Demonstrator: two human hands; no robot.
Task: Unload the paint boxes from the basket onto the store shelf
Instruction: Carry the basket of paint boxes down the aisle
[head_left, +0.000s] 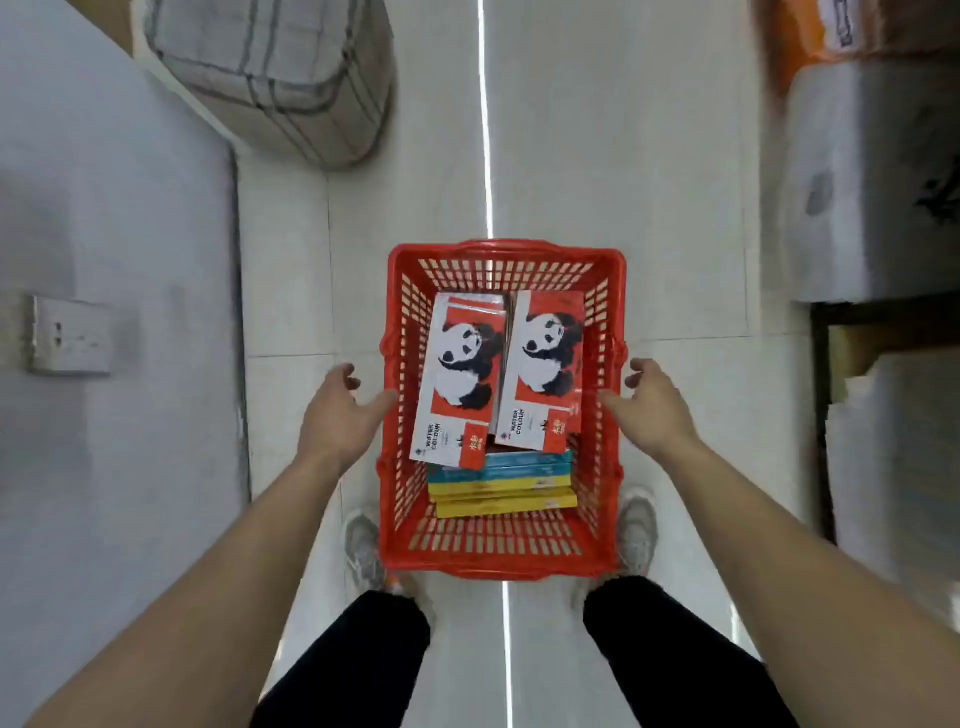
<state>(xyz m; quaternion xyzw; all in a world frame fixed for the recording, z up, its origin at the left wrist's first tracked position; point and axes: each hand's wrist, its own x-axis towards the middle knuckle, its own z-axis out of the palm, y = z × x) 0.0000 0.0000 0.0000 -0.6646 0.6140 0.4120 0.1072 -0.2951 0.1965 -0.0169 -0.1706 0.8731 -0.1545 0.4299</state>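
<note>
A red plastic basket (501, 561) stands on the tiled floor between my feet. Two water-colour boxes with panda pictures lie on top inside it, one on the left (460, 379) and one on the right (545, 371). Under them lies a stack of flat blue and yellow boxes (506, 486). My left hand (340, 410) hovers at the basket's left rim, fingers apart, holding nothing. At the right rim my right hand (652, 402) is also open and empty, its fingertips near the rim.
A white wall with a socket (70, 335) runs along the left. A checked fabric bag (275, 78) sits on the floor ahead left. White foam boxes (872, 192) and a dark shelf frame (823, 415) line the right side.
</note>
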